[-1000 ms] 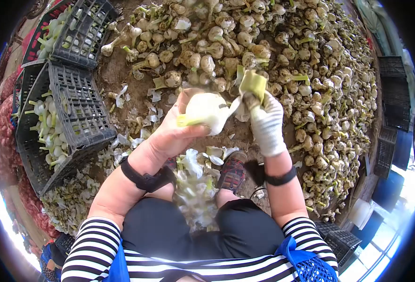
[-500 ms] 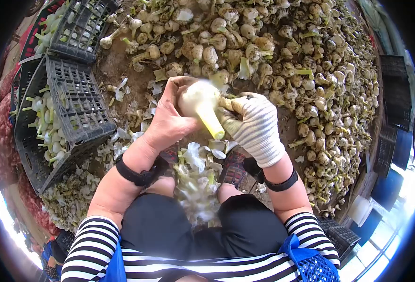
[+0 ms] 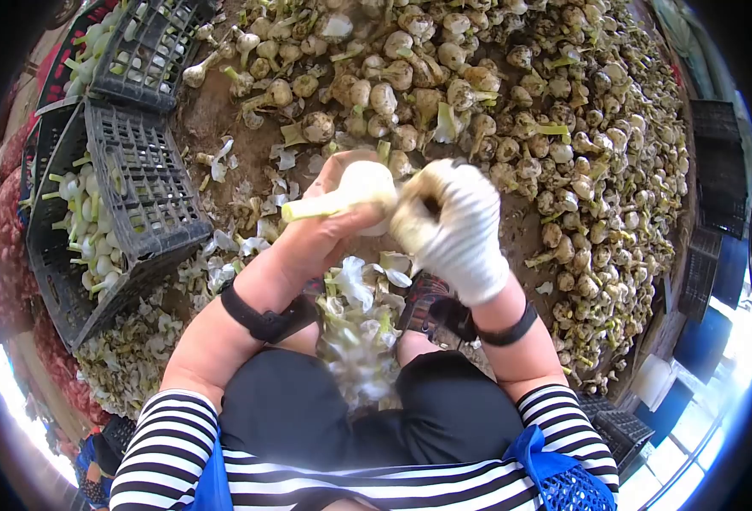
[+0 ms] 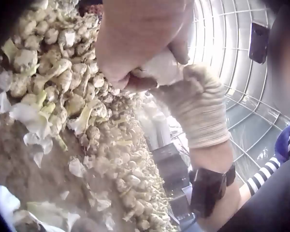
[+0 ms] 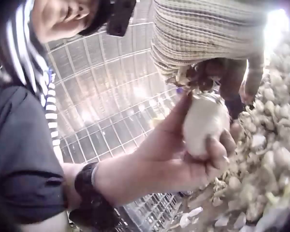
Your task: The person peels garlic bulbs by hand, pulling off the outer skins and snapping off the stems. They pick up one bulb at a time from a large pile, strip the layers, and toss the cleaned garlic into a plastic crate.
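Stem [image 3: 312, 207] leftward, garlic bulb [image 3: 366, 186] clamped in your left hand [image 3: 329, 223].
Long axis nearly crosswise in the head view — stem hidden in the left wrist view; your gloved right hand [image 3: 459, 228] curls by the other end, grip unclear.

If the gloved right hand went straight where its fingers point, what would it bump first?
Probably the white bulb in the left hand. The right hand is so close that I can't tell if they already touch.
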A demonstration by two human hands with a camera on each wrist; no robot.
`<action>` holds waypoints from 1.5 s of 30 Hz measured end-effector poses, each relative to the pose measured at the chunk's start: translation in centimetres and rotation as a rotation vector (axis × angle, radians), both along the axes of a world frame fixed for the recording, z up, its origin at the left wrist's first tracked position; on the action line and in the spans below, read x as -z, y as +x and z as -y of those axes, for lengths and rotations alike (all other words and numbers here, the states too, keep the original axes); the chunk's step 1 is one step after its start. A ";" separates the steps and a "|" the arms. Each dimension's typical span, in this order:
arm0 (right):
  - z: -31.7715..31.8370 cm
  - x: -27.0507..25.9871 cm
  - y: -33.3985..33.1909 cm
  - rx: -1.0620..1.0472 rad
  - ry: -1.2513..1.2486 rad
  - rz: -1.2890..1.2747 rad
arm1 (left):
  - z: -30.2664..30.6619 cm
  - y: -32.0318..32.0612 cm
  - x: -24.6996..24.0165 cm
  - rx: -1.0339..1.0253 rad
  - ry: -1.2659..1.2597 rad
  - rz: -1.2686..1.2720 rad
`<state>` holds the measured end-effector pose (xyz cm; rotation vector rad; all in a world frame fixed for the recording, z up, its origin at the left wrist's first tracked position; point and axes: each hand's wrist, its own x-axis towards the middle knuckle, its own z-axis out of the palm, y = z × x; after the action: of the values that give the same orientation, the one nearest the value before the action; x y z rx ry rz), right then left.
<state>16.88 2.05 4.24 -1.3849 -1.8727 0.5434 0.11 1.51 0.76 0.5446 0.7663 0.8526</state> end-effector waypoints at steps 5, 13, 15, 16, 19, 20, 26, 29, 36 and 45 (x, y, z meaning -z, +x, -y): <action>-1.6 7.1 4.5 0.267 -0.137 0.155 | -0.5 -1.1 0.2 0.044 0.370 -0.274; 1.2 -0.4 0.4 -0.099 -0.327 0.006 | -1.4 -1.5 -0.2 0.107 0.889 -0.682; 1.1 -0.4 0.4 -0.145 -0.228 0.108 | -1.1 -1.7 -0.7 0.112 0.893 -0.735; 1.0 0.0 0.4 -0.129 -0.169 0.145 | -1.1 -1.8 -0.8 0.149 0.816 -0.683; -0.2 1.7 0.9 0.049 -0.477 -0.350 | -1.0 -1.9 -0.7 0.217 0.667 -0.561; -0.3 0.9 1.7 0.094 -0.632 -0.352 | -0.9 -1.6 -0.4 0.168 0.609 -0.412; 1.0 -0.1 0.5 0.019 -0.580 -0.537 | -0.8 -1.8 -0.4 0.069 0.513 -0.329; 1.3 2.1 -0.6 -0.098 -0.789 -1.138 | -0.2 -0.1 -0.9 -0.011 0.552 -0.319; 1.0 0.6 2.1 -0.060 -0.826 -0.934 | -1.7 -1.5 -3.3 0.182 0.784 -0.744; 0.8 0.6 2.8 -0.199 -1.005 -0.776 | -1.7 -1.2 -2.7 0.293 0.631 -0.762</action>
<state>19.72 1.20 3.63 -1.2275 -1.0744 1.9785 -1.10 3.19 3.44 1.5615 1.0631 0.5897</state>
